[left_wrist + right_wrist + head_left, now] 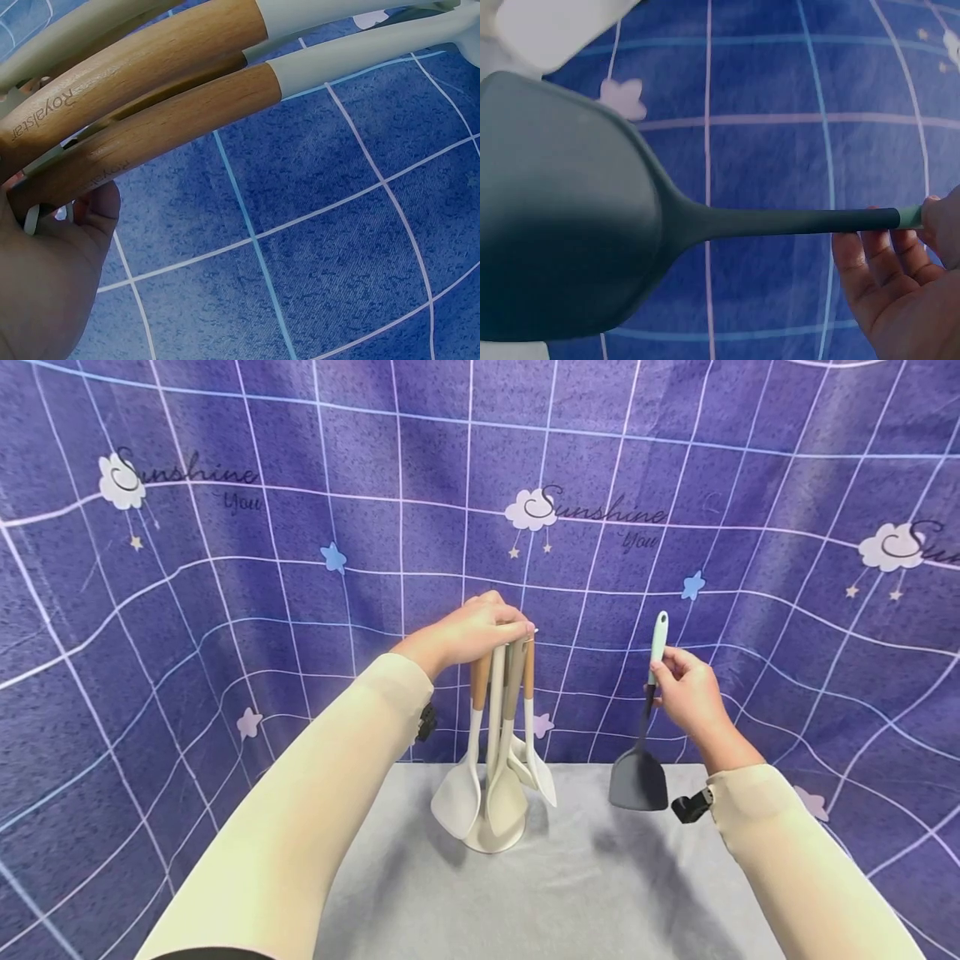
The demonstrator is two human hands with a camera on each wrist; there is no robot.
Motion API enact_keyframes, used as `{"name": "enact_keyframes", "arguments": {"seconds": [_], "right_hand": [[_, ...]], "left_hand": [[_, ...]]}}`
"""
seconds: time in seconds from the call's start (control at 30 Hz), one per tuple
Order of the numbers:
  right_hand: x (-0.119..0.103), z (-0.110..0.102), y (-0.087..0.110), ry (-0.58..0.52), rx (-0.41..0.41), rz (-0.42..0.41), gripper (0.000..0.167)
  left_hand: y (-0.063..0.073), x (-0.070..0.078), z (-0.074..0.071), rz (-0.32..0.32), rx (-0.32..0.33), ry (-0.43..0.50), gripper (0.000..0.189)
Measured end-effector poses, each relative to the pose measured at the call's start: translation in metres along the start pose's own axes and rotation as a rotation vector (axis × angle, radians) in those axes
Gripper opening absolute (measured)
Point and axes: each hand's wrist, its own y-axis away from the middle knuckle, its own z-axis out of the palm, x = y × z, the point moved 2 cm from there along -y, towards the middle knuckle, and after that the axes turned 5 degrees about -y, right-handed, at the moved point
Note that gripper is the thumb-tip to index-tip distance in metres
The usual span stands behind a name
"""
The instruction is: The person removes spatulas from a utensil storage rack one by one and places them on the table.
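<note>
A dark grey spatula (639, 781) with a mint-green handle hangs blade-down above the table in my right hand (688, 692), pinched between thumb and fingers at the lower handle. In the right wrist view its broad blade (562, 217) fills the left side, clear of the tabletop. My left hand (480, 628) grips the top of a cream utensil stand (495, 842), hiding its hooks. Around the stand hang several utensils, among them a white turner (457, 802) and a beige ladle-like tool (507, 802). Wooden handles (165, 142) run close past the left fingers in the left wrist view.
A grey cloth-covered table (555, 893) lies under the stand and the spatula. Behind it hangs a purple-blue grid-patterned curtain (585, 560), close to the back edge. Small black wrist cameras (692, 806) are strapped to both sleeves.
</note>
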Motion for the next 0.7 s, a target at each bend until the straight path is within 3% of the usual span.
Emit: {"name": "enact_keyframes", "arguments": {"seconds": [0.5, 0.7], "right_hand": [[0.064, -0.042, -0.005, 0.414, -0.024, 0.020, 0.045], [0.084, -0.052, -0.005, 0.489, -0.088, 0.079, 0.048]], "left_hand": [[0.000, 0.002, 0.003, 0.006, 0.021, 0.014, 0.048], [0.000, 0.002, 0.001, -0.001, 0.014, 0.019, 0.050]]}}
